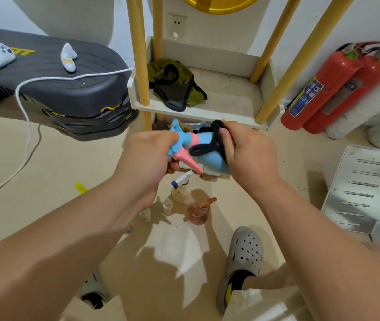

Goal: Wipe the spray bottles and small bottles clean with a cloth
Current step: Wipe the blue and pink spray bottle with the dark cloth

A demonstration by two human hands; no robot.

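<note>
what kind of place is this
Probably a storage or utility corner indoors. Two red fire extinguishers stand against the wall, a low white shelf holds a crumpled olive cloth, and spray bottles stand on the bare floor.

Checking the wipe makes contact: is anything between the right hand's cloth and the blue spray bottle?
Nothing visible does. The right hand holds the black cloth directly against the blue spray bottle, and the left hand grips its trigger head.
</note>
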